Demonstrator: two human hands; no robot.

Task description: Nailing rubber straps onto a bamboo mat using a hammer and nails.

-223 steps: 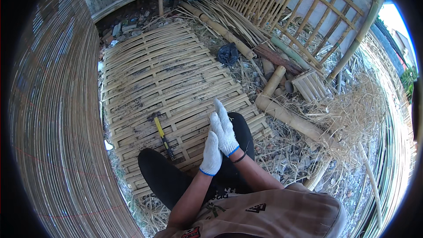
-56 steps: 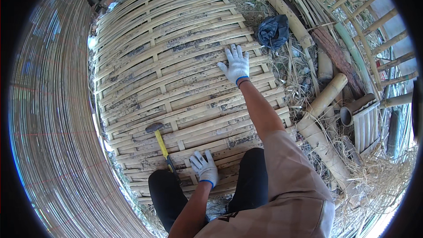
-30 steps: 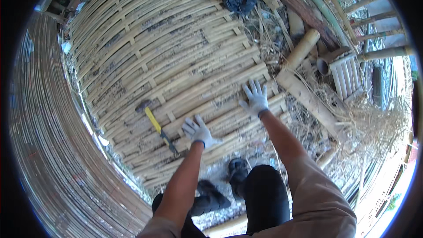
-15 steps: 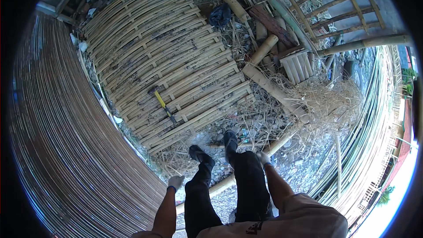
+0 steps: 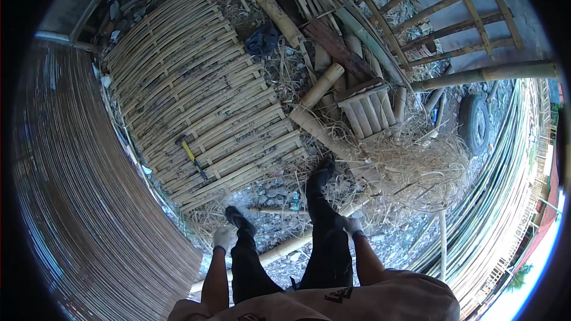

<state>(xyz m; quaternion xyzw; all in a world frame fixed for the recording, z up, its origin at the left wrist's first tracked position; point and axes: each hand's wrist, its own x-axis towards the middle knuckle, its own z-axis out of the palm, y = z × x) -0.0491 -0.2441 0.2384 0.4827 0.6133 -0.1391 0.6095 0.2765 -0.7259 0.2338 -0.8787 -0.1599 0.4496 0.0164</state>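
My left hand [image 5: 222,237], in a pale glove, hangs beside my left leg over the gravel. Next to my right thigh is my right hand [image 5: 353,223], gloved too, near a bamboo pole [image 5: 285,250] on the ground. I see nothing held in either hand; their fingers are too small and blurred to tell apart. Ahead of me lies a large slatted bamboo panel [image 5: 196,92]. A hammer [image 5: 191,153] with a yellow and black handle rests on its near part, out of reach of both hands.
A wall of thin bamboo strips [image 5: 89,184] stands on the left. To the right are a small slatted bamboo stool [image 5: 367,114], a straw heap [image 5: 416,172], a tyre [image 5: 474,123] and long bamboo poles [image 5: 499,184]. Thick bamboo lengths [image 5: 270,6] and a dark plastic bag [image 5: 262,40] lie beyond.
My right foot has stepped forward and to the right, toward the straw. The panel, hammer and stool have shifted left in view. Both hands still hang beside my legs.
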